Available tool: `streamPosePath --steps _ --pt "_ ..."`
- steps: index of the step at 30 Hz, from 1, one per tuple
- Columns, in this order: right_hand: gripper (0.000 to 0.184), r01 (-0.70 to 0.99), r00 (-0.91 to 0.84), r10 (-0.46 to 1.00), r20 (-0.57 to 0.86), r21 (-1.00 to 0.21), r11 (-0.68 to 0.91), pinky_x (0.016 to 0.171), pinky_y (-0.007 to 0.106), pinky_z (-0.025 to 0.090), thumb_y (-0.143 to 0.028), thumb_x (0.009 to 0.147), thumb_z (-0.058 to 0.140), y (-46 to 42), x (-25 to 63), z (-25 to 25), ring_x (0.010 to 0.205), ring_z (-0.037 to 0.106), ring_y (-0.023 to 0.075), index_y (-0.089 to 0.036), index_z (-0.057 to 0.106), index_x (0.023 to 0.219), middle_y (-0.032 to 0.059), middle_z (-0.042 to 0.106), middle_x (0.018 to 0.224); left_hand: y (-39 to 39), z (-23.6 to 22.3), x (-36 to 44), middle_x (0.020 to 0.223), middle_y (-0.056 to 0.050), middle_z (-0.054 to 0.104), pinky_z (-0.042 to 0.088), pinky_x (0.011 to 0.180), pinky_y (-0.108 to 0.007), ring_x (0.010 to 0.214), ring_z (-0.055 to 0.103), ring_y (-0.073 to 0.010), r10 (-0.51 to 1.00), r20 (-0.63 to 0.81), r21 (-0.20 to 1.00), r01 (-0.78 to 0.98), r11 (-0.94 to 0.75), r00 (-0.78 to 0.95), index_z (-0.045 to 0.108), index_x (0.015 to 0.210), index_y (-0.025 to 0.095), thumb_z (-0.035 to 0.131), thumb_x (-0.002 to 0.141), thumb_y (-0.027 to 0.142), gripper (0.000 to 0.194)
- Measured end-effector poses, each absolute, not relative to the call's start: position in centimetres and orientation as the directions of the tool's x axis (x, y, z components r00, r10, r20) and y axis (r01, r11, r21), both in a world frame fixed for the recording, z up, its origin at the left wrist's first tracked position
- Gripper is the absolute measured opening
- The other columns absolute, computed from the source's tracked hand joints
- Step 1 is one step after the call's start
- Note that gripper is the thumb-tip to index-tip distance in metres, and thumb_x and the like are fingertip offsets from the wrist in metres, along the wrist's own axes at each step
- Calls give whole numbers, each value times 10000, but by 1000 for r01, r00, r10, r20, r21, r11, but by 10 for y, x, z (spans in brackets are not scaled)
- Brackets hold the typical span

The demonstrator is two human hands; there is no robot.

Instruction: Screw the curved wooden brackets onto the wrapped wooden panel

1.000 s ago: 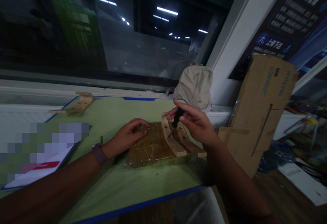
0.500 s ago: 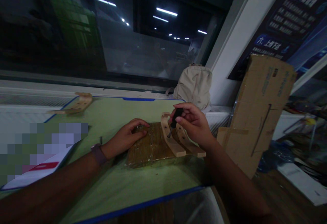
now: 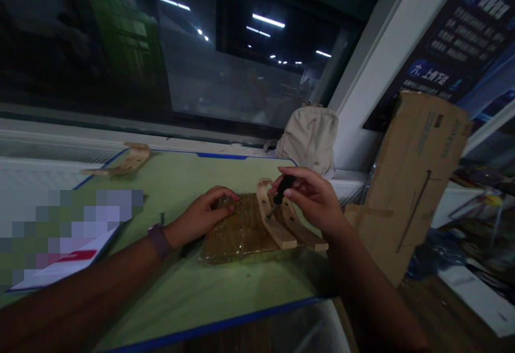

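Observation:
My right hand [image 3: 316, 195] is closed around the black handle of a screwdriver [image 3: 285, 188]. Tilted, its shaft points down to a hole in the left one of two curved wooden pieces [image 3: 276, 229]. The right curved wooden piece [image 3: 301, 232] lies alongside, partly behind my right hand; both have dark holes. Beneath them is a flat brown package [image 3: 229, 240] wrapped in shiny tape. My left hand [image 3: 207, 213] rests on the package's left part, thumb and fingers apart, with some fingertips hidden.
The package lies on a green, blue-edged table [image 3: 181, 304]. Another curved wooden piece [image 3: 134, 160] sits at the far left corner, with a partly blurred-out sheet [image 3: 80, 256] nearer. A beige backpack [image 3: 309, 135] stands behind the table, and tall cardboard [image 3: 418, 181] to the right.
The whole view has shifted slightly, so everything appears a little to the right. Both hands keep their places, and the screwdriver stays at the left wooden piece.

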State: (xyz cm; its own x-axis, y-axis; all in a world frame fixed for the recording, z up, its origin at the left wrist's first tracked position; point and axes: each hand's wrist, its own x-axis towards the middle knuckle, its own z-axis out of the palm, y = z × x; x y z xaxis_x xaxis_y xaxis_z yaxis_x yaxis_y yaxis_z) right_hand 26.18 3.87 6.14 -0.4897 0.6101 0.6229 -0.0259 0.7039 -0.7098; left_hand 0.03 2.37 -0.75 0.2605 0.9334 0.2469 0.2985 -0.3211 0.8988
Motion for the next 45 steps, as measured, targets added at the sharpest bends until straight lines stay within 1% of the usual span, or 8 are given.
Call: streamPosePath --steps 4,8,12,18,23,30,36,45 --pt "453 191 -362 640 678 -618 763 823 348 613 -369 845 747 46 267 57 921 695 185 -293 634 1277 62 700 1100 24 -7 0 1063 -55 663 477 931 -431 1018 616 -253 927 267 892 296 -341 265 684 1012 214 624 855 349 216" --pt "494 35 -546 576 609 -669 742 958 406 574 -390 991 529 44 266 61 1109 683 201 -345 438 1474 74 659 1279 25 -7 0 1073 -60 659 478 937 -435 1031 614 -256 928 256 901 281 -331 271 676 1024 213 623 861 355 222" --pt "378 -21 -493 600 630 -698 716 879 377 600 -352 949 616 43 263 61 955 718 171 -332 582 1325 38 719 1079 24 -7 0 1073 -62 660 463 955 -439 1035 609 -257 927 265 896 289 -339 265 680 1009 209 628 856 348 214" --pt "407 295 -341 630 698 -556 777 770 326 589 -400 827 759 48 271 59 831 657 172 -262 665 1198 43 678 969 24 -6 1 1023 -49 674 482 894 -409 980 617 -248 927 266 890 303 -342 265 686 1013 208 622 855 339 214" --pt "475 -5 -567 536 625 -653 757 922 368 579 -330 995 530 42 269 65 1051 690 176 -336 453 1464 60 696 1167 22 -4 2 1027 -55 666 487 864 -398 969 616 -247 936 240 908 281 -310 258 681 1011 200 633 843 367 241" --pt "347 233 -249 666 703 -624 746 713 310 599 -357 760 826 49 269 56 726 662 147 -254 705 1069 8 670 844 23 -4 1 1066 -55 656 477 927 -415 1033 611 -256 934 245 905 283 -317 261 684 1007 206 633 850 358 224" --pt "465 15 -535 572 622 -670 742 903 379 587 -362 989 535 42 269 65 1055 686 185 -345 466 1448 68 664 1234 25 -9 0 1030 -51 674 493 886 -409 961 624 -247 933 253 901 290 -324 256 684 1016 216 640 852 362 225" --pt "363 258 -336 596 729 -538 803 718 307 543 -428 817 765 47 271 59 774 616 155 -267 689 1134 8 639 857 25 -8 0 1056 -60 676 478 938 -423 1008 620 -258 925 275 891 291 -348 264 690 1014 218 636 854 373 229"
